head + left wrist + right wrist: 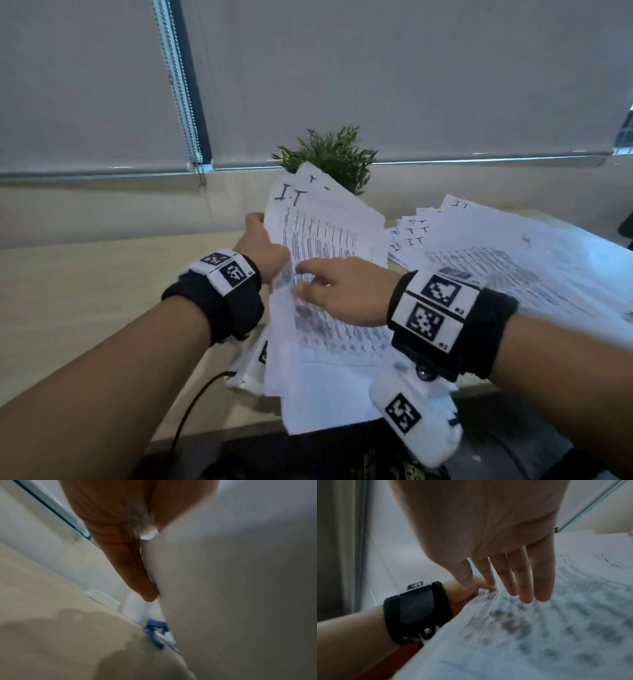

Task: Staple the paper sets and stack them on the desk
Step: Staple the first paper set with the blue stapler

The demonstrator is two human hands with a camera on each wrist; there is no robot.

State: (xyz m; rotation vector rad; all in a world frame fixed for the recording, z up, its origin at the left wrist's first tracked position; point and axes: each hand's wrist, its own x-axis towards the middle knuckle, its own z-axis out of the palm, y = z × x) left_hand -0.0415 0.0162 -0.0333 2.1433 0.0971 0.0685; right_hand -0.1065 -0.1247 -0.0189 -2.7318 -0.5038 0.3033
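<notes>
A sheaf of printed sheets (325, 240) marked "I.T" at the top stands tilted above the desk, slightly fanned. My left hand (263, 246) grips its left edge, fingers behind the paper (223, 588), thumb in front. My right hand (339, 291) lies over the printed face with straight fingers (527, 582) touching the page (556, 628). A blue stapler (157, 634) lies on the desk below the sheaf, seen only in the left wrist view.
More printed sheets (513, 253) are spread over the right of the light wooden desk (85, 291). A small green plant (332, 157) stands behind the sheaf, before grey roller blinds. A black cable (195, 404) runs off the front edge.
</notes>
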